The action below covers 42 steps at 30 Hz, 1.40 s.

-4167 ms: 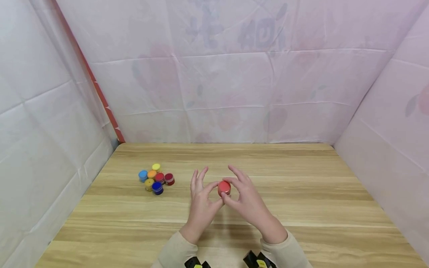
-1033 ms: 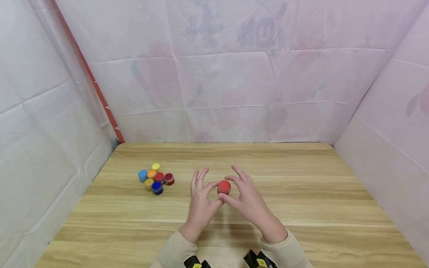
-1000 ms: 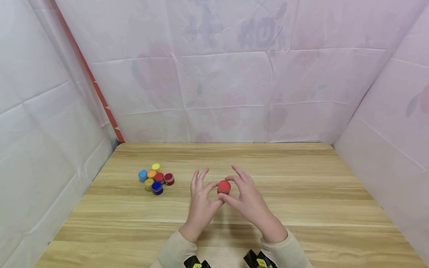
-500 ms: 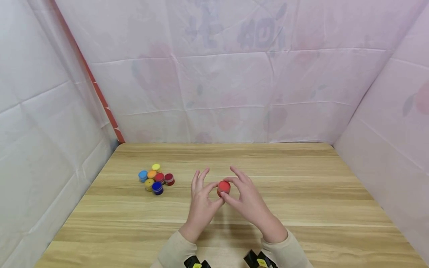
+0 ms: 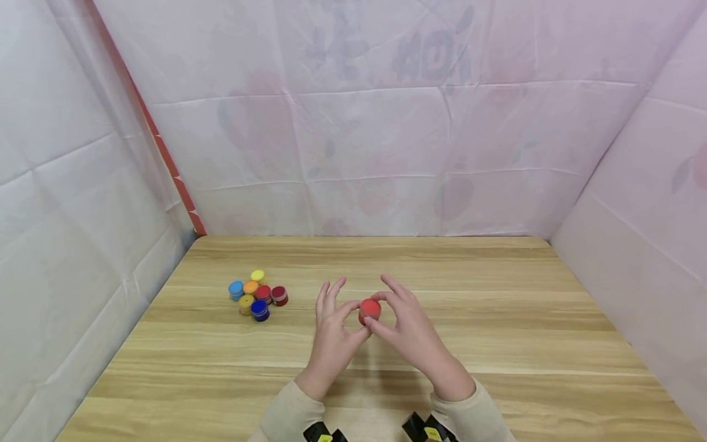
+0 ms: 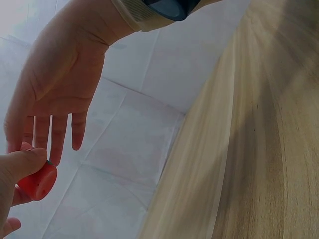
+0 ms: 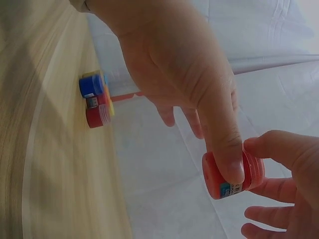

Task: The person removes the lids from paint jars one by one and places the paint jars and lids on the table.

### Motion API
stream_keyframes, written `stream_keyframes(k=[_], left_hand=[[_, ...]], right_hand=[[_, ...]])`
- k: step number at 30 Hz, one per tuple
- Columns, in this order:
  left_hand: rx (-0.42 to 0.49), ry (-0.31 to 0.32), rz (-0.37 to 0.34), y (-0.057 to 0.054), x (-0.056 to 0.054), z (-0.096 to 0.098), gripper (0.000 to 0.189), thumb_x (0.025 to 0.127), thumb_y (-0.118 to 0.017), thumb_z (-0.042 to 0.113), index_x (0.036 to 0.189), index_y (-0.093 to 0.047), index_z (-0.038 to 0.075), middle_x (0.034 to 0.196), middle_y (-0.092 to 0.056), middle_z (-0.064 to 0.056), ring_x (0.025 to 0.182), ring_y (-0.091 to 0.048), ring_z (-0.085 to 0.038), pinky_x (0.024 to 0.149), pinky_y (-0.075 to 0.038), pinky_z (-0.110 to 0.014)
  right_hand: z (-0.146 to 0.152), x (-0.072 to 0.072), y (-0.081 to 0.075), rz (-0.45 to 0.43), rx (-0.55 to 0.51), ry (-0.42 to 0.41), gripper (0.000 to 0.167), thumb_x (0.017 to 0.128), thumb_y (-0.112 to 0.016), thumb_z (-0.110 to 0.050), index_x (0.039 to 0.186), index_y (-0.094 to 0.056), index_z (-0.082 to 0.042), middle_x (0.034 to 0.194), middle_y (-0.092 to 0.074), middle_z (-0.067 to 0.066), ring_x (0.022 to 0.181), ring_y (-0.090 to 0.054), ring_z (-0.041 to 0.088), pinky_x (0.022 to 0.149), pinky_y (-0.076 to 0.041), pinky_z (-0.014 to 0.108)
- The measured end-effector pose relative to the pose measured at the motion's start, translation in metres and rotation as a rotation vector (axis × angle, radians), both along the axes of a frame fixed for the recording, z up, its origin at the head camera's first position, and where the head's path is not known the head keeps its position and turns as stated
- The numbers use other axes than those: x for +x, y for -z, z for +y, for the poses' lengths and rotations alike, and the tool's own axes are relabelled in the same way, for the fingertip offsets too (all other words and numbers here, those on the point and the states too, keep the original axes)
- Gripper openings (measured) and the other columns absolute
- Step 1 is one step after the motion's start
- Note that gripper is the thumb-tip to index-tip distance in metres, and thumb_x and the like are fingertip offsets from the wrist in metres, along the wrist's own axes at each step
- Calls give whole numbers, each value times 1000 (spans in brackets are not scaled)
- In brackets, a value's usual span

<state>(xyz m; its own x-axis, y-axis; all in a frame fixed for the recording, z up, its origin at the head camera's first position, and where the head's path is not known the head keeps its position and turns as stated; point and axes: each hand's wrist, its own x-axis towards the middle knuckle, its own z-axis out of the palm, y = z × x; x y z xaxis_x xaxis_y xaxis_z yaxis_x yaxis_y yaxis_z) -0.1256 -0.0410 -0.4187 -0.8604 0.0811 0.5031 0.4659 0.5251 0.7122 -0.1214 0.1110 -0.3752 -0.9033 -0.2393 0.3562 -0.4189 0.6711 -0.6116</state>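
The red jar [image 5: 370, 310] sits between left hand [image 5: 332, 336] and right hand [image 5: 410, 330], pinched by both.

The left hand [image 6: 14, 170] pinches a red jar [image 6: 40, 183], the right hand [image 6: 66, 74] touching it.

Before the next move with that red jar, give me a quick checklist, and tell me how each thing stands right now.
1. Two-handed grip: ok; left hand and right hand both hold the red jar.
2. Jar raised off the table: ok.
3. Lid end facing up: ok.
4. Lid screwed tight: cannot tell.
5. Label fully visible: not ok; a thumb covers part of it.
6. Other seven jars away from the hands: ok, grouped to the left.
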Motion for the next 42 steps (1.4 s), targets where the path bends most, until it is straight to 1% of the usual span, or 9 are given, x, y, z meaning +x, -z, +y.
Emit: stream_keyframes(k=[7, 13, 15, 20, 23, 31, 37, 39, 42], left_hand=[[-3, 1, -8, -2, 1, 1, 26, 73, -80, 23, 95, -72, 10, 144, -36, -8, 136, -14, -36, 100, -19, -65], [-4, 2, -10, -2, 1, 1, 29, 73, -80, 25, 95, -72, 9, 144, -35, -8, 136, -13, -37, 100, -19, -66], [-4, 3, -10, -2, 1, 1, 29, 73, -80, 26, 95, -72, 9, 144, -35, -8, 137, -13, -36, 100, -19, -66], [-9, 3, -7, -2, 2, 1, 28, 73, -80, 26, 95, -72, 10, 144, -36, -8, 136, -14, -37, 100, -19, -66], [-11, 1, -6, -3, 2, 2, 28, 74, -80, 26, 95, -72, 10, 144, -36, -8, 136, -14, -38, 100, -19, -66], [-8, 5, 0, -1, 1, 1, 29, 73, -80, 25, 96, -72, 10, 144, -36, -7, 136, -14, -36, 100, -19, -65], [-9, 2, -7, 0, 1, 1, 30, 72, -81, 26, 96, -72, 10, 144, -35, -7, 137, -13, -36, 100, -19, -66], [-10, 4, -10, 0, 2, 2, 31, 72, -81, 27, 96, -72, 10, 145, -35, -6, 137, -12, -34, 100, -19, -66], [-14, 6, -9, -1, 2, 2, 30, 73, -81, 26, 96, -72, 10, 145, -35, -7, 137, -13, -35, 100, -20, -65]], right_hand=[[0, 2, -1, -6, 4, -19, 28, 80, -73, -17, 105, -64, -9, 142, -39, 12, 127, -37, 38, 90, -41, 56], [3, 2, -3, -36, -1, -11, 42, 79, -75, -24, 114, -61, -5, 144, -36, 13, 129, -35, 39, 91, -40, 58], [3, 2, -4, -44, -9, -3, 41, 78, -76, -26, 110, -61, -7, 144, -36, 14, 129, -34, 40, 91, -39, 59], [3, 0, -3, -40, -15, 6, 29, 78, -76, -24, 99, -62, -11, 143, -38, 15, 128, -35, 41, 92, -37, 60], [3, 0, -3, -33, -7, 0, 26, 79, -75, -22, 99, -63, -11, 142, -40, 14, 128, -36, 41, 92, -39, 59], [3, 0, -3, -24, 3, -49, 26, 80, -72, -15, 104, -64, -11, 142, -40, 12, 127, -37, 37, 90, -42, 56], [3, 0, -2, -43, 11, -41, 41, 79, -75, -22, 114, -60, -6, 144, -37, 13, 128, -36, 38, 92, -40, 57], [3, 0, -2, -45, 10, -28, 41, 78, -76, -24, 112, -60, -6, 144, -37, 14, 128, -36, 39, 92, -39, 57], [3, -1, -3, -33, 9, -12, 34, 77, -77, -23, 103, -61, -8, 143, -37, 17, 127, -36, 40, 93, -39, 57]])
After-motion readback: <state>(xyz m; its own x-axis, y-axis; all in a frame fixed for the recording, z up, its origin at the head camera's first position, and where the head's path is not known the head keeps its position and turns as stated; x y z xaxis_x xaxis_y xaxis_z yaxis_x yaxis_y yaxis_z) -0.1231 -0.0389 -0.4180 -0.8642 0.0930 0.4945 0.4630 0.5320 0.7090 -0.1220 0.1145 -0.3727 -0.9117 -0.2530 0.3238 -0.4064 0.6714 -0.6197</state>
